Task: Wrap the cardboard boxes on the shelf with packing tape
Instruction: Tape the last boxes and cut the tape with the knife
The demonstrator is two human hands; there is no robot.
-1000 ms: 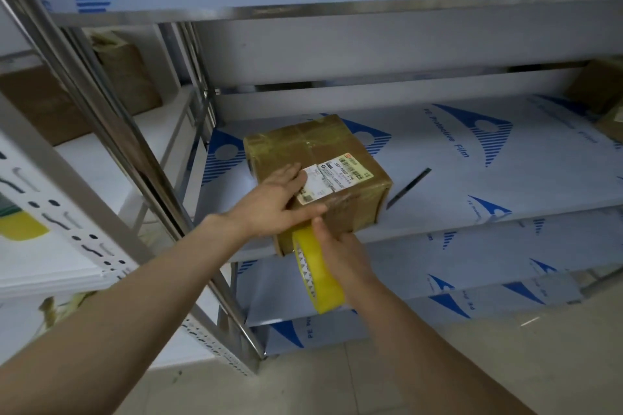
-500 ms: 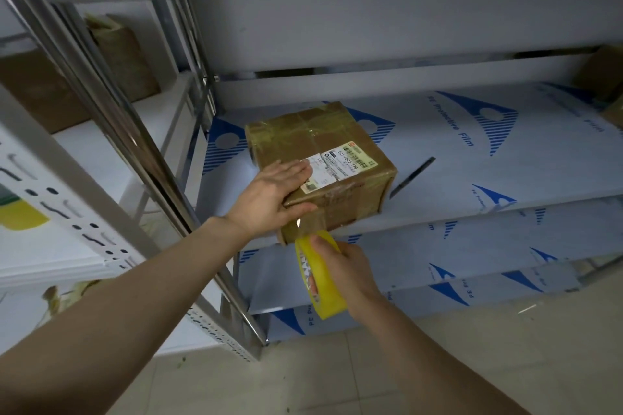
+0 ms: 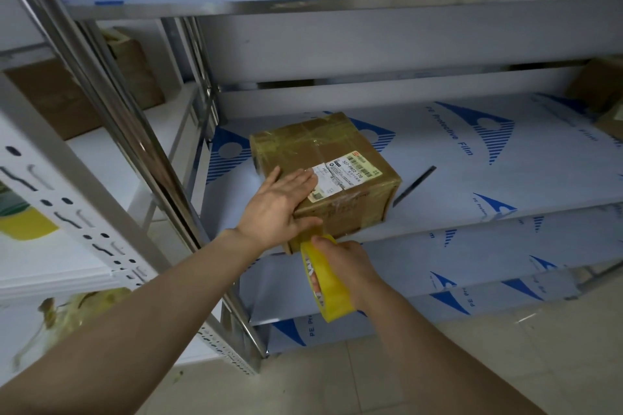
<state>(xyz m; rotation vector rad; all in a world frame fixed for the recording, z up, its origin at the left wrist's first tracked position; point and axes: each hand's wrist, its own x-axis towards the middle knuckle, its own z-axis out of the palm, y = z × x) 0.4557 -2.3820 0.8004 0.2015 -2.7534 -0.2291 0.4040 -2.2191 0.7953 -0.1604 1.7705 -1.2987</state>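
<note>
A brown cardboard box [image 3: 323, 158] with a white shipping label stands on the middle shelf [image 3: 488, 178], its near corner over the shelf's front edge. Clear tape bands cross its top. My left hand [image 3: 278, 207] lies flat on the box's near top edge, fingers straight, thumb down over the front face. Just below that corner my right hand [image 3: 340, 261] grips a yellow roll of packing tape [image 3: 327, 283], held on edge. A short strip of tape runs from the roll up to the box's front face under my left thumb.
A dark thin stick [image 3: 414, 186] lies on the shelf right of the box. More cardboard boxes sit at the far right [image 3: 603, 94] and on the neighbouring rack at left [image 3: 50, 101]. Steel uprights [image 3: 111, 111] stand left of the box. Lower shelves and tiled floor lie below.
The tape roll has dropped slightly below the box's corner and a strip now stretches up to the box. My left hand has stayed flat on the box top.
</note>
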